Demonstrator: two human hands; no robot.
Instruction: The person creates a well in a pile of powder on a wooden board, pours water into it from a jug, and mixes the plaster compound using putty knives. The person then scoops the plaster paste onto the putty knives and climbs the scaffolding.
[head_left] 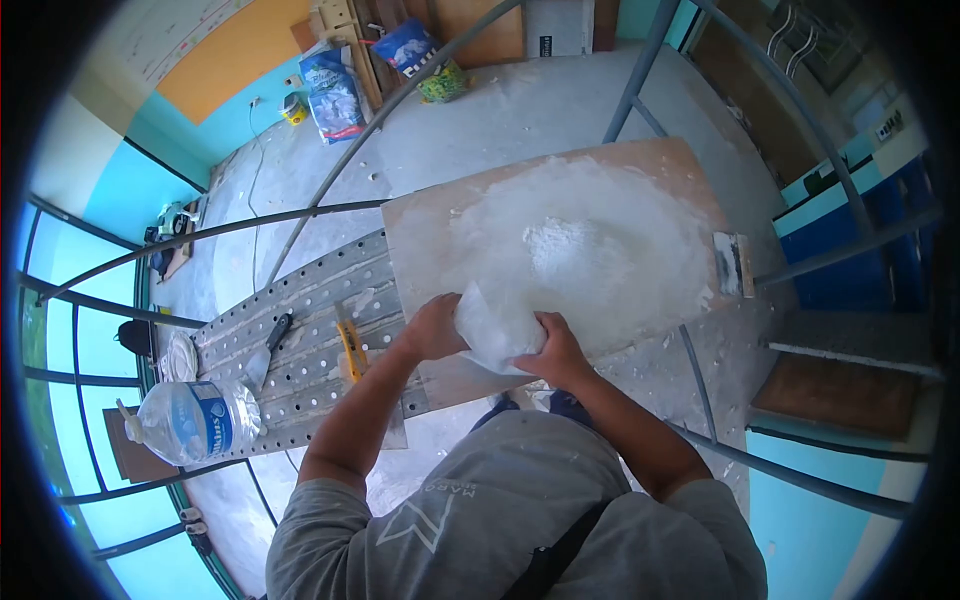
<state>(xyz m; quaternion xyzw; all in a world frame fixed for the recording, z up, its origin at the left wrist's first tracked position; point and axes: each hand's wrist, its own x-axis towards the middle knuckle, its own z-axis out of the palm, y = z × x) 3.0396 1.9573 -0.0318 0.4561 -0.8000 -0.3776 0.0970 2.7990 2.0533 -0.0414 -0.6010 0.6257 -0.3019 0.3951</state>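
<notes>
Both sides of the translucent bag are held — left hand, right hand, fingers partly curled — with the powder mound ahead on the board, nearer the right hand.

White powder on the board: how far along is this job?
Done: a loose heap of white powder sits on the board. In hand: the left hand and right hand grip a plastic bag that looks bulky with white contents. Apparently left: whatever remains in the bag, and the heap, which stands unlevelled. The scraper lies unused.
</notes>
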